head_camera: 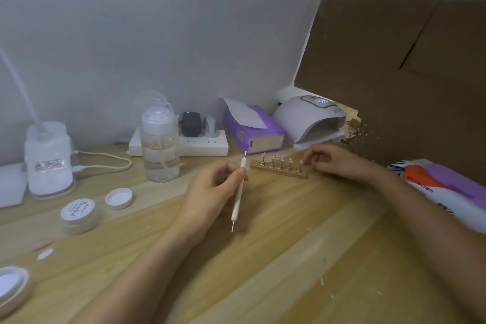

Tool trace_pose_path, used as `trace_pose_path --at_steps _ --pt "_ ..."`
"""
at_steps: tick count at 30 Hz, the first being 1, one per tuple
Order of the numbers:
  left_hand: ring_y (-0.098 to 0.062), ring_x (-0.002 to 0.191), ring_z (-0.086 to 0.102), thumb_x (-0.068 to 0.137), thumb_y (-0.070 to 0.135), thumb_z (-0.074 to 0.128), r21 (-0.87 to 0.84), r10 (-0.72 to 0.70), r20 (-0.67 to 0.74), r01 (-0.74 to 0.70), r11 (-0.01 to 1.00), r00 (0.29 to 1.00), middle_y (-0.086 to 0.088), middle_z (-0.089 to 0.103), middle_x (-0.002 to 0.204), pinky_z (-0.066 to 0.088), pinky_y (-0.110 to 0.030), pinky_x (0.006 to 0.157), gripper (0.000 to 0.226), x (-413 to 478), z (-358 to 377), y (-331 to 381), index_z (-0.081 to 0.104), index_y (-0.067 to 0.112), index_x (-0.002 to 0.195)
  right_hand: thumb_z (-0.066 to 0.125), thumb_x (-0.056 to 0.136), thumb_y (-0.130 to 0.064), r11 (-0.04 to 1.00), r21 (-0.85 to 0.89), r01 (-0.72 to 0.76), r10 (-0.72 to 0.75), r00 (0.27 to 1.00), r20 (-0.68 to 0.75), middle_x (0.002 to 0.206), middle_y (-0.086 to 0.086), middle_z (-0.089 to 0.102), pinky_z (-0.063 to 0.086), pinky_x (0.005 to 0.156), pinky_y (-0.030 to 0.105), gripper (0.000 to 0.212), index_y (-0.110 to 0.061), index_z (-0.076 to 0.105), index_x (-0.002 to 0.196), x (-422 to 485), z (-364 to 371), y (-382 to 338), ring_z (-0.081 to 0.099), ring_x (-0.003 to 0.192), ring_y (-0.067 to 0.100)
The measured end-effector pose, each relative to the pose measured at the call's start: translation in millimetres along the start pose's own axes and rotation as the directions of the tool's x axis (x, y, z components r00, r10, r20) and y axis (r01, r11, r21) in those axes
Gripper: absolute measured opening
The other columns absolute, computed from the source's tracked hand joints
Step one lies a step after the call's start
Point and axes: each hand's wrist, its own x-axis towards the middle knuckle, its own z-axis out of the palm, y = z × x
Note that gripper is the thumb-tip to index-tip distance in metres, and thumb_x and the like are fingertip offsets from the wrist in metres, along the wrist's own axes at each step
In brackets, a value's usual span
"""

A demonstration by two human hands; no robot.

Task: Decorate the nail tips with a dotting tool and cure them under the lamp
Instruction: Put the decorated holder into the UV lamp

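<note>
A white jar (78, 214) sits at the left of the wooden surface (263, 258), with a clear pump bottle (159, 144) farther back. The left hand (213, 189) pinches the dotting tool (239, 189) — nearly upright. Just beside it, nail tips (281, 159) stand on a wooden holder (278, 170). The right hand (331, 163) curls at its right end — grip unclear. The lamp (310, 118) sits behind.

Centre frame: the left hand (210, 192) pinches the dotting tool (239, 189) over the worktop (263, 258). Right of centre: the right hand (334, 163), fingers curled, meets the right end of the nail tip stand (278, 169). The lamp (307, 118) sits above it.
</note>
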Motion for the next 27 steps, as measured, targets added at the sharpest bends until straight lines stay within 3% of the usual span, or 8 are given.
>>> trace_pose_path --at_steps 2,3,6,9,13,18,21,27 --pt "-0.01 0.047 0.039 0.098 0.017 0.056 0.004 -0.001 -0.001 0.001 1.0 1.0 0.0 0.047 0.058 0.036 -0.022 0.045 0.021 0 0 0 0.064 0.001 0.087 0.068 0.08 -0.023 0.999 0.016 0.03 -0.032 0.986 0.161 0.09 -0.017 0.065 0.045 0.069 0.018 0.031 -0.045 0.066 0.101 -13 -1 -15 0.051 0.067 0.004" --pt "-0.01 0.047 0.04 0.098 0.017 0.056 0.005 -0.002 -0.002 0.002 1.0 1.0 0.001 0.048 0.058 0.036 -0.021 0.045 0.021 0 0 0 0.064 0.001 0.087 0.071 0.076 -0.03 0.999 0.029 0.041 -0.046 0.983 0.177 0.086 -0.02 0.063 0.042 0.065 0.012 0.031 -0.045 0.064 0.103 -18 0 -23 0.049 0.064 -0.001" --pt "-0.01 0.048 0.041 0.098 0.017 0.056 0.014 -0.005 0.002 0.005 1.0 1.0 0.0 0.049 0.059 0.037 -0.021 0.046 0.02 0 0 0 0.065 0.001 0.087 0.08 0.076 -0.031 0.99 -0.034 0.139 -0.138 0.99 0.041 0.077 -0.032 0.06 0.038 0.058 0.002 0.026 -0.031 0.066 0.098 -24 10 -36 0.053 0.063 -0.01" --pt "-0.01 0.049 0.042 0.098 0.017 0.056 0.022 -0.005 0.006 0.005 1.0 1.0 0.001 0.05 0.059 0.038 -0.021 0.048 0.021 -1 0 0 0.065 0.002 0.087 0.08 0.08 -0.023 0.972 -0.154 0.175 -0.191 0.977 -0.094 0.076 -0.027 0.062 0.036 0.058 0.007 0.019 -0.026 0.065 0.091 -27 13 -35 0.053 0.064 -0.006" --pt "-0.01 0.048 0.041 0.098 0.016 0.056 0.013 -0.007 0.001 0.007 1.0 1.0 -0.002 0.049 0.061 0.038 -0.019 0.047 0.021 0 0 0 0.064 0.001 0.087 0.076 0.079 -0.026 0.943 -0.329 0.042 -0.121 0.967 -0.222 0.089 -0.022 0.061 0.036 0.06 0.017 0.022 -0.033 0.064 0.096 -29 -1 -15 0.054 0.079 -0.007" --pt "-0.008 0.047 0.041 0.098 0.016 0.056 -0.004 -0.009 0.008 0.009 1.0 1.0 0.004 0.048 0.056 0.038 -0.018 0.046 0.021 1 0 0 0.065 0.0 0.087 0.072 0.086 -0.018 0.927 -0.351 -0.133 -0.007 0.929 -0.369 0.086 -0.004 0.061 0.035 0.055 0.021 0.014 -0.017 0.066 0.098 -25 -3 8 0.057 0.075 0.013" --pt "-0.009 0.048 0.041 0.098 0.015 0.056 -0.008 -0.008 0.011 0.008 1.0 1.0 0.001 0.048 0.058 0.038 -0.018 0.046 0.021 0 0 1 0.064 -0.001 0.089 0.067 0.088 -0.008 0.91 -0.341 -0.237 0.096 0.919 -0.382 0.09 0.008 0.06 0.04 0.065 0.028 0.01 -0.006 0.064 0.098 -15 -3 14 0.057 0.081 0.023" --pt "-0.009 0.048 0.041 0.099 0.016 0.055 -0.008 0.004 0.015 -0.004 1.0 1.0 -0.004 0.049 0.062 0.038 -0.018 0.046 0.022 0 -1 1 0.064 -0.001 0.089 0.057 0.094 -0.001 0.864 -0.321 -0.387 0.234 0.874 -0.426 0.101 0.018 0.061 0.038 0.074 0.03 0.005 -0.002 0.06 0.098 3 -12 26 0.051 0.083 0.025"
